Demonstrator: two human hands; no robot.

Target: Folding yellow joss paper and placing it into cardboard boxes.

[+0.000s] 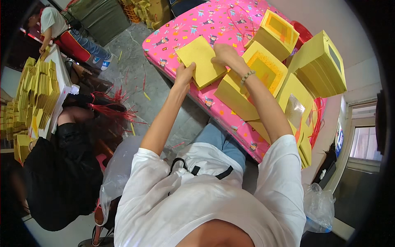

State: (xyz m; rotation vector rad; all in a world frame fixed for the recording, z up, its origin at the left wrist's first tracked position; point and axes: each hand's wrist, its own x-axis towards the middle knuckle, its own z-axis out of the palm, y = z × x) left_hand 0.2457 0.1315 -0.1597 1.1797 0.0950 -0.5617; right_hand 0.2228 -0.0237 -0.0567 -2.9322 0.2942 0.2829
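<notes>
A squarish stack of yellow paper (200, 59) lies at the near left part of a pink table cover (181, 35) printed with cartoon figures. My left hand (185, 74) grips its left edge, thumb on the top sheet and the other fingers mostly hidden at the side. On the opposite edge, my right hand (227, 57) is closed on the stack, its fingertips partly hidden. Just right of it, under my right forearm, stands a thick yellow paper block (230, 95) with an orange-bordered top.
More yellow paper blocks (314, 70) crowd the table's right side, beside a red basin (302, 32). Red plastic strips (316, 123) hang at the right edge. Leftward, people sit and stand around a white table (61, 76) piled with yellow bundles (45, 90). Scraps litter the grey floor (140, 53).
</notes>
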